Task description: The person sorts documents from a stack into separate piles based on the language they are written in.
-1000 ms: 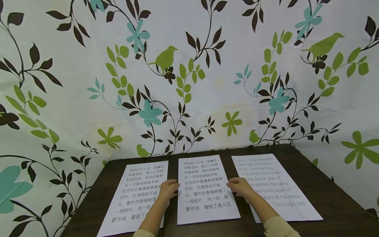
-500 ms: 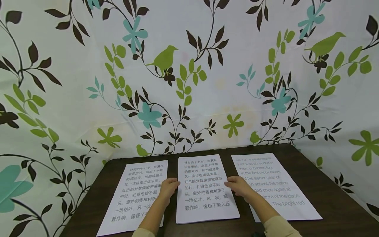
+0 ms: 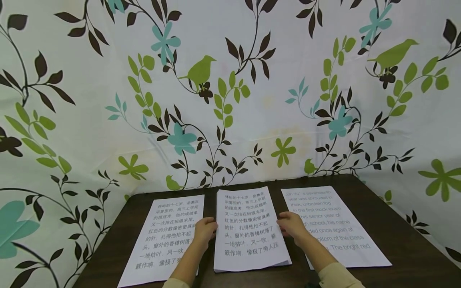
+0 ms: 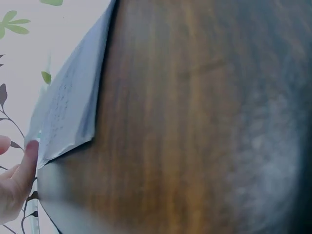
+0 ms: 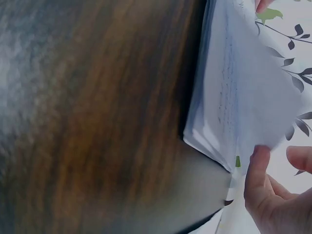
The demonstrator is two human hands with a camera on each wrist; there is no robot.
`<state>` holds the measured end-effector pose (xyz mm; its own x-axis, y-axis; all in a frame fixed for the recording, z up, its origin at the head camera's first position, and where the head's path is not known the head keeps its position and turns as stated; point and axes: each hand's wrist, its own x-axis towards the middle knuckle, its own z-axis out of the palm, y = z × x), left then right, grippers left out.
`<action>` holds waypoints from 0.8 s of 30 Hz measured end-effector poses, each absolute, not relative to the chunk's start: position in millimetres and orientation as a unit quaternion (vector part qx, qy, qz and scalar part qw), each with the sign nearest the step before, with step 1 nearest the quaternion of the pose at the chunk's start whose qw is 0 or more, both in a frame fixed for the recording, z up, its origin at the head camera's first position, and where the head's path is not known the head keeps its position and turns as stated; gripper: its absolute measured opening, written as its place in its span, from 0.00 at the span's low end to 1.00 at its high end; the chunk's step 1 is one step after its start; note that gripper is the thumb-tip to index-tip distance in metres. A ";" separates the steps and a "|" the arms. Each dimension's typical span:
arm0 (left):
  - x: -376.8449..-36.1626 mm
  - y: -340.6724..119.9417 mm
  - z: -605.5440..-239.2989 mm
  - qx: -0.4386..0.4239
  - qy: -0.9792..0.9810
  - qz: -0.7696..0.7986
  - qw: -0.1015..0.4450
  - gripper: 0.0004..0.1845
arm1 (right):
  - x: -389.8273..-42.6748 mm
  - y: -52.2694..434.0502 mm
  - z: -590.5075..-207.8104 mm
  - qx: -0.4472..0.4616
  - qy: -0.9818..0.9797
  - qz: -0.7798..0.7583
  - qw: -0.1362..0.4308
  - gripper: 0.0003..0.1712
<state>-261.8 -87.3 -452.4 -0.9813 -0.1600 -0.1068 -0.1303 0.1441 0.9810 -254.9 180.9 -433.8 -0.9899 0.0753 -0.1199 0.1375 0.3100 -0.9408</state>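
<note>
A stack of white sheets with printed Chinese text (image 3: 246,228) lies in the middle of the dark table, between both hands. Its top sheet sits slightly askew, so sheets beneath show at the lower right corner and upper left. My left hand (image 3: 206,230) is at the stack's left edge; in the left wrist view a fingertip (image 4: 31,148) touches the paper, the thumb apart from it. At the right edge is my right hand (image 3: 292,228). In the right wrist view its extended finger (image 5: 258,163) meets a raised sheet (image 5: 263,92), with the thumb standing apart.
Another printed Chinese sheet (image 3: 169,232) lies to the left, partly under the left forearm. To the right lies a page of English text (image 3: 345,236), partly covered by the right hand and forearm. Behind the table (image 3: 389,224) hangs a patterned cloth (image 3: 248,132).
The top sheet of the middle stack has turned a little and no longer lines up with those below. My right hand has shifted slightly right; the left has barely moved.
</note>
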 end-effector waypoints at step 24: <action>-256.3 -83.8 -465.2 0.060 -0.781 -0.621 -0.017 0.14 | -252.6 182.5 -450.2 0.080 0.827 -0.554 0.060 0.14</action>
